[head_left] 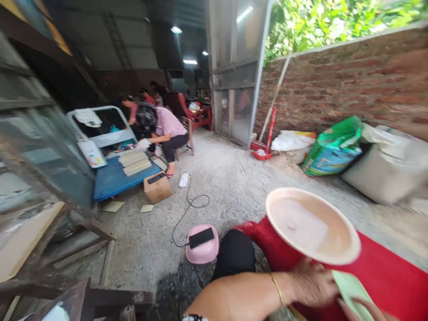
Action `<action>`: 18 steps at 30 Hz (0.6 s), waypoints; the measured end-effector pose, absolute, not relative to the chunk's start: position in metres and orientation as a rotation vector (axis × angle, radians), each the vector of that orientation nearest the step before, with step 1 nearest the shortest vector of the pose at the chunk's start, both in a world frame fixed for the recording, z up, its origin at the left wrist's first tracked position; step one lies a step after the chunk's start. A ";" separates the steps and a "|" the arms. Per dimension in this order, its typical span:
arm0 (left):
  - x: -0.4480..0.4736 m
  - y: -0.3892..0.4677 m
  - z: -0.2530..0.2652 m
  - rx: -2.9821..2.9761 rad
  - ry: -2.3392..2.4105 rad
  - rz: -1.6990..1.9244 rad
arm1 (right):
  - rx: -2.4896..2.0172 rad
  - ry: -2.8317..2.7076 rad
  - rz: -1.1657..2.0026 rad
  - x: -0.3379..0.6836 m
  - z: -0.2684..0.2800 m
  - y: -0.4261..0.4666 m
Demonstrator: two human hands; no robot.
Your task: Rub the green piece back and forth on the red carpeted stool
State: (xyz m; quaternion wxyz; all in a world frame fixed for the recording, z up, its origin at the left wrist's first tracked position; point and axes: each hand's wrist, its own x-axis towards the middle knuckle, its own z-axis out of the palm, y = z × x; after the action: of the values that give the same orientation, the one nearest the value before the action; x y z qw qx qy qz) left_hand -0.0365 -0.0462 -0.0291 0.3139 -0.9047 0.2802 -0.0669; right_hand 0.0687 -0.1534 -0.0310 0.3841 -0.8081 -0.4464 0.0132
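A pale green rectangular piece with rounded corners (349,285) is between my two hands at the lower right. My left hand (310,283), a gold bracelet on its wrist, grips the piece's left edge with bent fingers, slightly blurred. At the bottom edge, my right hand (368,310) is partly cut off, its fingers curled over the near side of the piece. Just beyond my left hand sits a wide pale basin (347,249) holding water. Red cloth (388,267) lies beneath the basin and around my hands.
A pink stool-like container (202,256) carries a black power bank (201,237) with a cable. A seated person (169,125) works at a blue cart (110,180) stacked with strips. A cardboard box (158,189), filled sacks (384,174) and a red dustpan (262,154) stand around.
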 end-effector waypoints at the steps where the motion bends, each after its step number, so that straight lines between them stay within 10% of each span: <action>1: -0.036 -0.046 -0.029 -2.580 0.469 -0.319 | -2.117 -1.109 0.045 0.076 -0.030 -0.170; 18: -0.027 -0.057 -0.029 -3.190 -0.242 -0.494 | -2.457 -0.665 -0.159 0.098 -0.029 -0.279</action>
State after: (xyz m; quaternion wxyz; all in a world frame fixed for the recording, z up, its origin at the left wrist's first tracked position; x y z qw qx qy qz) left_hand -0.0274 -0.0570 -0.0289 -0.0479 -0.9843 -0.0746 -0.1525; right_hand 0.0983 -0.2792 -0.0287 0.2912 -0.9216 -0.2496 -0.0596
